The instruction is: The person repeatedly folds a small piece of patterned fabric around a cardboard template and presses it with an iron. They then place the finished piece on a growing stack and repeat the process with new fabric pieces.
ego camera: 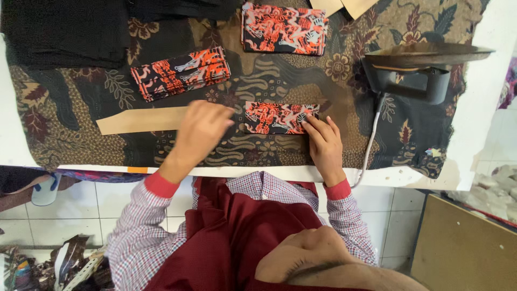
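Iron [414, 73] stands on its heel at right of the batik cover [269, 151], cord [371, 145] hanging off the edge. Two stacks of folded print pieces [180, 73] [284, 28] farther back, black cloth [64, 32] top left, card strip [142, 119] under left wrist. Folded piece [280, 117] lies centre. Right hand [323, 143] loosely open, fingertips pressing its right end. Left hand [202, 129] blurred, loosely curled just beside its left end; grip cannot be told.
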